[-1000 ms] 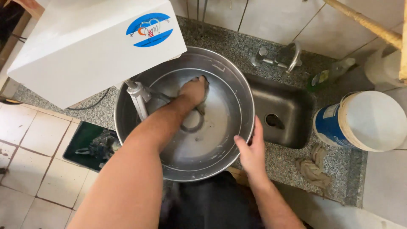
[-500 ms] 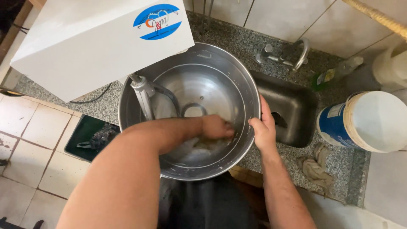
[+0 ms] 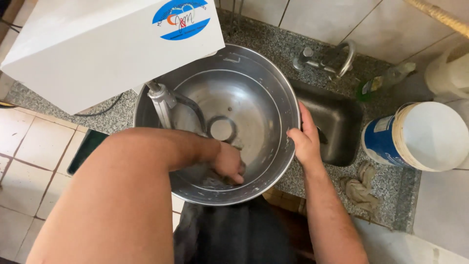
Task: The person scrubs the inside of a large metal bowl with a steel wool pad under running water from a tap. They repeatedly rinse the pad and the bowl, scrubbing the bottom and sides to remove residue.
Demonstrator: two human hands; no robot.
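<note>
Inside steel bowl (image 3: 254,93), left hand (image 3: 228,164) perhaps wiping, right hand (image 3: 305,139) gripping rim

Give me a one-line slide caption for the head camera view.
Left hand wipes inside a steel mixer bowl while the right hand steadies its rim beside a sink.

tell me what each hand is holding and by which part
The right hand grips the steel mixer bowl by its rim. The left hand presses on the bowl's inner wall; whether it holds a cloth cannot be told.
</note>
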